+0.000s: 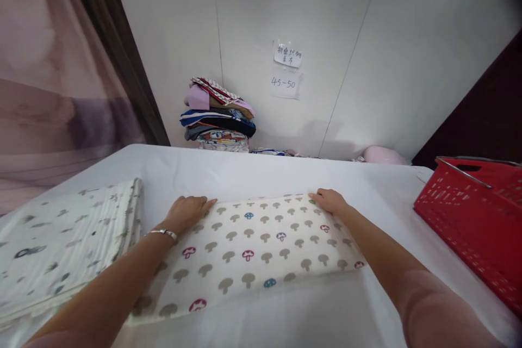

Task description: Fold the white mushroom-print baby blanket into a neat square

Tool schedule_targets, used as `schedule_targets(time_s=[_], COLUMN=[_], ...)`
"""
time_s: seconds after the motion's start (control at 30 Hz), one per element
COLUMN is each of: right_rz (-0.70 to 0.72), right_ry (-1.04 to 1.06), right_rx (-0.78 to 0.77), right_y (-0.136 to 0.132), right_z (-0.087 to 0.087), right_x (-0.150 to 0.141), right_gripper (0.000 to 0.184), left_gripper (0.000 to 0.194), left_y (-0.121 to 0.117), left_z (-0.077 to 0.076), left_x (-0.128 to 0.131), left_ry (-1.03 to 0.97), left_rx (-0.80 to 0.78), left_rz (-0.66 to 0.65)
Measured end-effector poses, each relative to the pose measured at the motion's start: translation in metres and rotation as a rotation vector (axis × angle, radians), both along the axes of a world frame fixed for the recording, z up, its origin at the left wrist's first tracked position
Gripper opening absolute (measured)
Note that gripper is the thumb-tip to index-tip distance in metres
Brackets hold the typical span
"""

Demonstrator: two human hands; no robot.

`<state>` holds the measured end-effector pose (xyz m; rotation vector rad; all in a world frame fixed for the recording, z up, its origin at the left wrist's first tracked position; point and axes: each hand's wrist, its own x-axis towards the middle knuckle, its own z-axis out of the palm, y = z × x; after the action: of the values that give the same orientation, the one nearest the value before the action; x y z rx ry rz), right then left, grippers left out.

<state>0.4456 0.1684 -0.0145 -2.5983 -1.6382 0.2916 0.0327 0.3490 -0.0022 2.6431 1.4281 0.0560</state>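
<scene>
Middle of frame | left hand (186,214) and right hand (332,202) pinch mushroom cloth (261,247) at top corners | one pulling harder could make it crooked

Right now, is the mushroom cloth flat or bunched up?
Flat: the mushroom cloth lies smooth on the table, left hand and right hand at its far corners. Layer count: cannot tell.

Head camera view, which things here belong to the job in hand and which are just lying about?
Likely part of the job:
mushroom-print cloth, left hand and right hand at its far corners
white table under it

Seemingly just lying about:
folded patterned cloth, left (may belong too)
red basket, right
clothes pile behind the table
</scene>
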Motion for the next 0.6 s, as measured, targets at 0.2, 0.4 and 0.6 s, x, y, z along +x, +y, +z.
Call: schedule_targets(time_s=[0.2,0.4,0.6], right_rz=[-0.090,-0.068,-0.049], right_ry=[-0.155,-0.228,-0.204], right_rx=[0.013,-0.004,0.034], right_y=[-0.008,-0.001,-0.003], right_z=[-0.009,-0.014,-0.010], right_x=[0.000,0.003,0.001], right_gripper=[0.056,0.059,0.053], left_gripper=[0.056,0.057,0.056], left_y=[-0.006,-0.015,-0.014], left_z=[-0.003,-0.007,-0.009], left_x=[-0.004,0.001,-0.007], left_ry=[0.074,0.101,-0.027], left_rx=[-0.027,0.002,0.005], left_rz=[0.060,0.126,0.240])
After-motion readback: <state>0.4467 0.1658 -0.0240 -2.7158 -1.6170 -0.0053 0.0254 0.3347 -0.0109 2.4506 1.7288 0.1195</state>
